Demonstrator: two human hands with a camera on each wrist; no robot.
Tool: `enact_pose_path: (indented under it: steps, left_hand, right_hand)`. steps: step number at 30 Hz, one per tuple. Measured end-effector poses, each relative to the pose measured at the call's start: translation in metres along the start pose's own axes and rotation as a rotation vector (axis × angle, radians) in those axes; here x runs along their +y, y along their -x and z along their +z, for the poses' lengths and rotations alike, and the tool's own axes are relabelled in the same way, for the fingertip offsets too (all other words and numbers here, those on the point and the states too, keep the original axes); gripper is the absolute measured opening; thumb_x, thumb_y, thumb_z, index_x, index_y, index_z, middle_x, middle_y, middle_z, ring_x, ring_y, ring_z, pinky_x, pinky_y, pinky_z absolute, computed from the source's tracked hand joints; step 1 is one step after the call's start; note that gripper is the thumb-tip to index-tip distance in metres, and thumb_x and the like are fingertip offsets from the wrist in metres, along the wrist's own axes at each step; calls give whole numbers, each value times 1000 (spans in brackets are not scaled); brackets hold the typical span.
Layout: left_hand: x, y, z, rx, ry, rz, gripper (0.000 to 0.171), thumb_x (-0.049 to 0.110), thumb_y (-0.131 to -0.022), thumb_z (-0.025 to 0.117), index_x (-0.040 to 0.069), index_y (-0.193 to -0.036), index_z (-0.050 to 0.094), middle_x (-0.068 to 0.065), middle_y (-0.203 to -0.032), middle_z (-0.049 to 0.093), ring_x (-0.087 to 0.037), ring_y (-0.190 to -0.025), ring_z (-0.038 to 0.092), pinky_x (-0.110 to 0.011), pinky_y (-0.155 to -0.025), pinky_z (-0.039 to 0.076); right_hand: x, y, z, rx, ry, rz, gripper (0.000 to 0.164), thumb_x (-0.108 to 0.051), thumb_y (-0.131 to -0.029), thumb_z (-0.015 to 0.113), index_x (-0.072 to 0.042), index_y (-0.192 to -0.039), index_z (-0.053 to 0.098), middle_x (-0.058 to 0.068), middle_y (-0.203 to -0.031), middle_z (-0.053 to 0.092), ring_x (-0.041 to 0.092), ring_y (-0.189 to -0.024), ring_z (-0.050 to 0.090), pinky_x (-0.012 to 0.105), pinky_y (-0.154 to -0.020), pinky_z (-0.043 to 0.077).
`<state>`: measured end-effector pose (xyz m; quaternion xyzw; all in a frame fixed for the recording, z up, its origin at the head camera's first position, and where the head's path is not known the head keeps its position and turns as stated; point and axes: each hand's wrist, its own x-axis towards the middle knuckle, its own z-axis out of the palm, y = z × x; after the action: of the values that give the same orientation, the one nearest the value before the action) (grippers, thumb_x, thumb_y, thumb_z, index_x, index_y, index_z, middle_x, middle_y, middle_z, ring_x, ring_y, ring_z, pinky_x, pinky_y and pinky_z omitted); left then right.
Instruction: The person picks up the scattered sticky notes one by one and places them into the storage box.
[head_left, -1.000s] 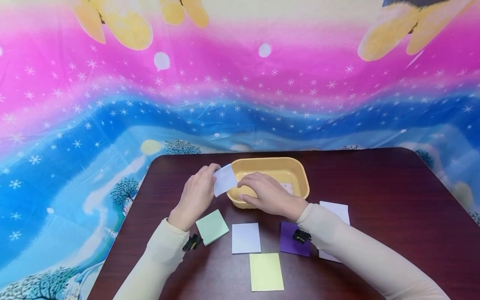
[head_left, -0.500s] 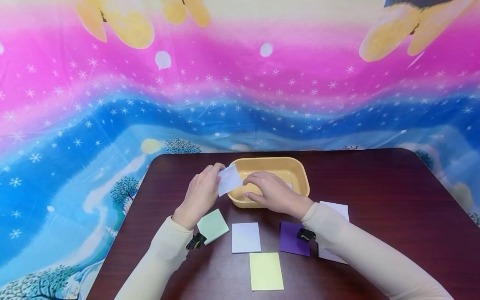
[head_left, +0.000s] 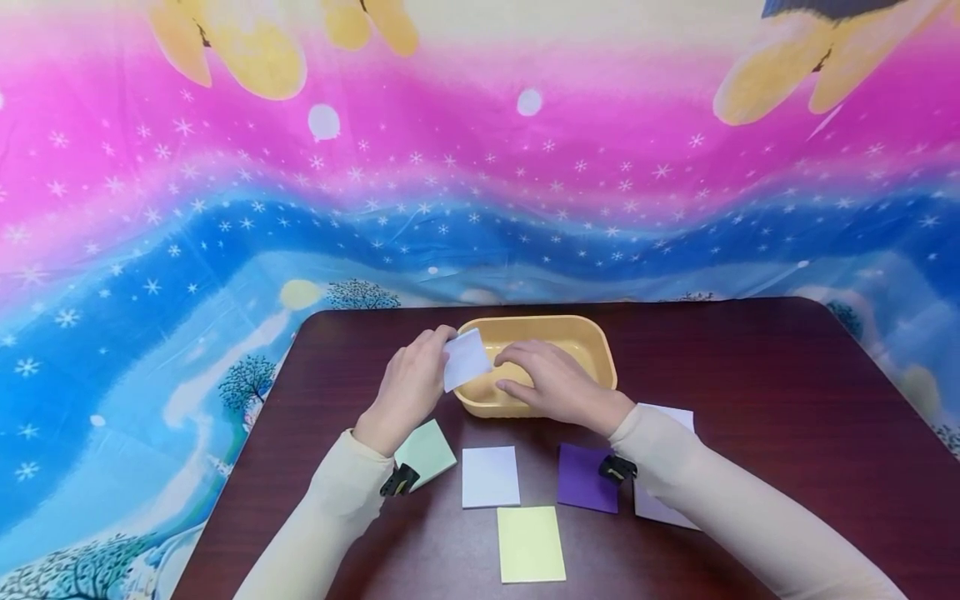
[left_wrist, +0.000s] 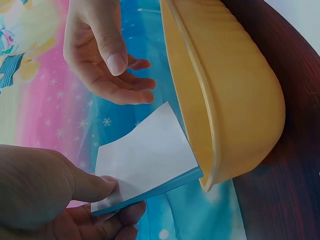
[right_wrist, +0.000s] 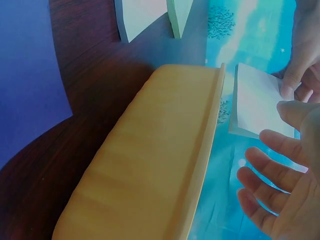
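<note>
My left hand [head_left: 408, 379] pinches a small pad of sticky notes [head_left: 467, 360] by one side, thumb on its white face and fingers behind. In the left wrist view the edge of the pad [left_wrist: 145, 155] looks blue. It is tilted over the left rim of a yellow plastic bin [head_left: 592, 329]. My right hand [head_left: 558, 383] hovers over the bin with its fingers loosely bent and nothing in them. A small gap separates these fingers [left_wrist: 120, 82] from the pad in the left wrist view. The right hand covers part of the bin's inside.
On the dark wooden table [head_left: 750, 375] lie a green pad [head_left: 429, 450], a white pad [head_left: 491, 477], a yellow pad [head_left: 531, 544] and a purple pad [head_left: 585, 479]. Another white pad [head_left: 671, 417] is partly under the right sleeve. A printed cloth [head_left: 480, 208] hangs behind.
My left hand has carried the sticky notes a little to the right, further over the bin. The right hand has shifted slightly right too, hiding a pale patterned piece seen earlier in the bin.
</note>
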<state>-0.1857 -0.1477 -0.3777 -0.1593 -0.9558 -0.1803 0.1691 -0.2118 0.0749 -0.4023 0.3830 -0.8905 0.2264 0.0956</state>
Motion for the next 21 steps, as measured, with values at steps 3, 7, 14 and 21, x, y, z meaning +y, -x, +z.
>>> enact_pose_path:
  steps: [3, 7, 14, 21]
  left_hand:
    - [1, -1, 2, -6, -5, -3, 28, 6, -91, 54, 9, -118, 59, -11, -102, 65, -23, -75, 60, -38, -63, 49]
    - [2, -2, 4, -13, -7, -7, 27, 7, -91, 53, 9, -118, 59, -10, -101, 64, -23, -74, 59, -39, -62, 49]
    - [5, -4, 8, -11, -6, -10, 28, 7, -91, 54, 9, -119, 59, -9, -101, 64, -23, -73, 59, -37, -63, 49]
    - [7, -5, 9, -13, -3, -17, 28, 8, -92, 54, 10, -119, 59, -9, -101, 64, -21, -71, 58, -36, -61, 49]
  right_hand:
    - [3, 1, 0, 2, -1, 12, 33, -38, -88, 60, -14, -110, 66, -2, -108, 65, 17, -103, 58, 37, -90, 45]
    - [5, 2, 0, 5, -7, 22, 33, -38, -89, 59, -13, -110, 66, -1, -109, 65, 17, -105, 58, 38, -90, 45]
    - [7, 3, -3, 3, -1, 47, 33, -38, -89, 59, -14, -111, 66, 0, -110, 65, 18, -105, 57, 38, -89, 45]
    - [10, 4, -3, 3, 1, 56, 33, -37, -88, 60, -13, -110, 66, 0, -109, 65, 18, -103, 57, 39, -88, 46]
